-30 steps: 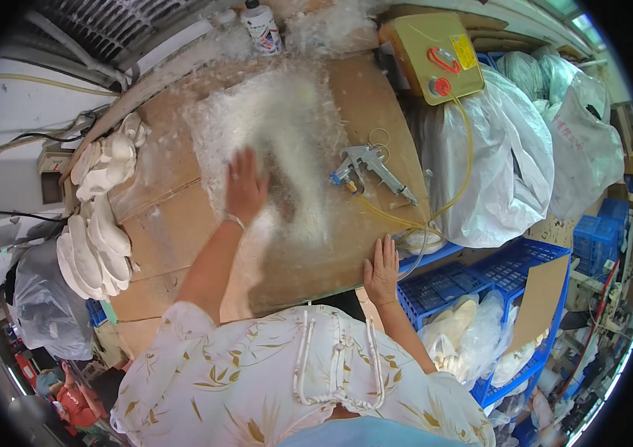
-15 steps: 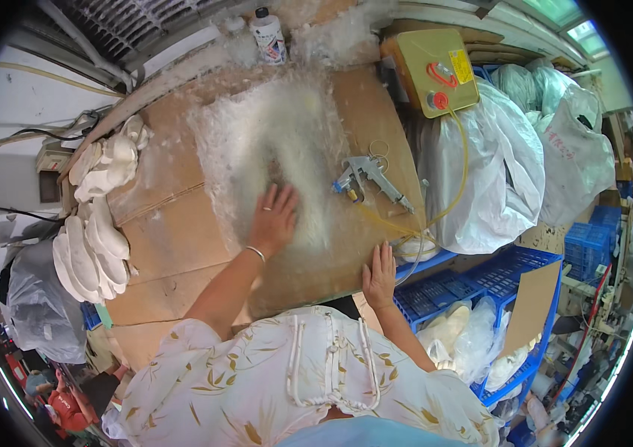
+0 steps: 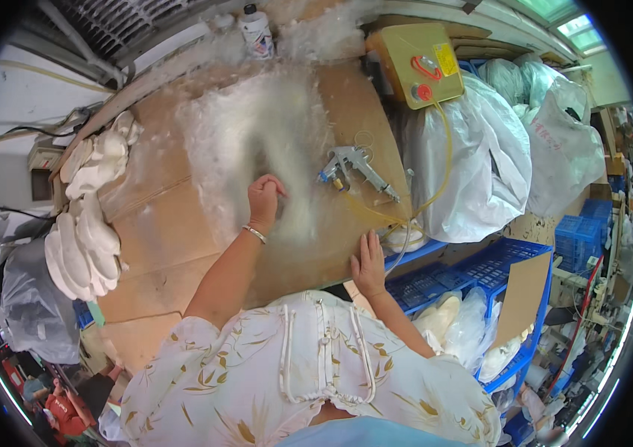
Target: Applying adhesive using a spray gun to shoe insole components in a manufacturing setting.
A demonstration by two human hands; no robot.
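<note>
My left hand (image 3: 263, 201), with a bracelet at its wrist, is closed over a whitish, dried-looking patch (image 3: 216, 141) on the brown cardboard (image 3: 160, 238) covering the table. Its fingers are curled in, and whatever they may hold is hidden. At the near right edge of the cardboard my right hand (image 3: 368, 267) rests with its fingers stretched out, holding nothing. A silver spray gun (image 3: 361, 167) lies on the cardboard beyond it, a yellowish hose (image 3: 444, 160) running from the area to a gold-coloured can (image 3: 417, 63) with a red cap.
White sole-shaped pieces (image 3: 78, 249) are stacked along the left edge. A white bottle (image 3: 257, 33) stands at the back. Right of the table are a large white plastic bag (image 3: 473, 171) and a blue crate rack (image 3: 506, 261) with bagged white pieces. Another person (image 3: 67, 410) is far off at lower left.
My left hand has gone from spread fingers on the whitish patch to curled fingers. My right hand stays by the edge. The whole view has shifted slightly.
</note>
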